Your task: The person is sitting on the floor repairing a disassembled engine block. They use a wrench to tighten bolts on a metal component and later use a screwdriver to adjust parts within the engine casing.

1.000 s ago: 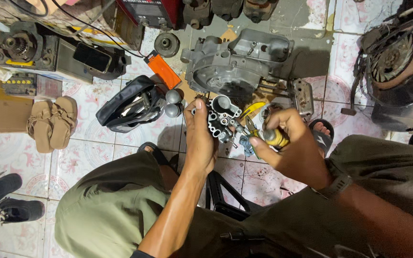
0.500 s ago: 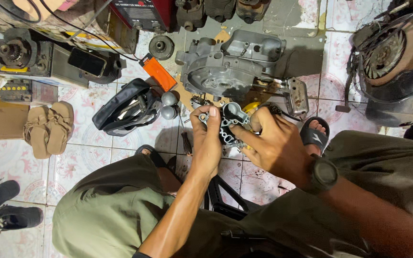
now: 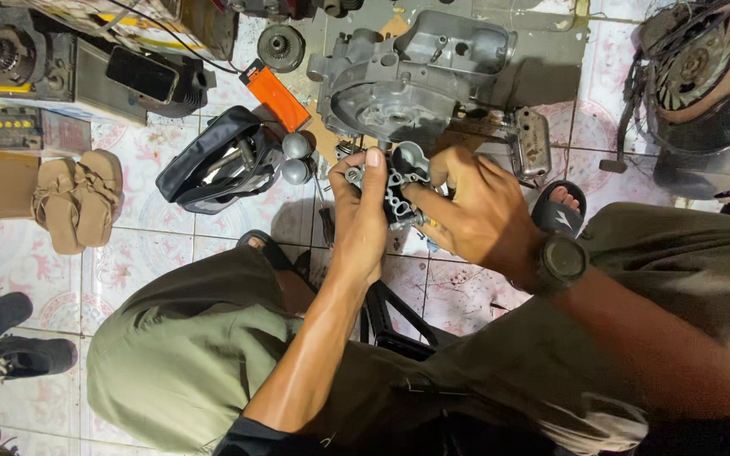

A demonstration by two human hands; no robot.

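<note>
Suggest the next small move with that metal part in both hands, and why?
Probably turn the small metal part a little to check its other faces. Both the left hand and right hand grip it, held up off the tiled floor in front of the grey engine casing, with fingers covering much of it and no tool in either hand.

Grey engine casing [image 3: 407, 80], black tool bag [image 3: 217, 160], tan sandals [image 3: 78, 198], orange box [image 3: 276, 95]

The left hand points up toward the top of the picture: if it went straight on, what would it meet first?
Probably the grey engine casing just beyond the left hand; depth is unclear.
</note>
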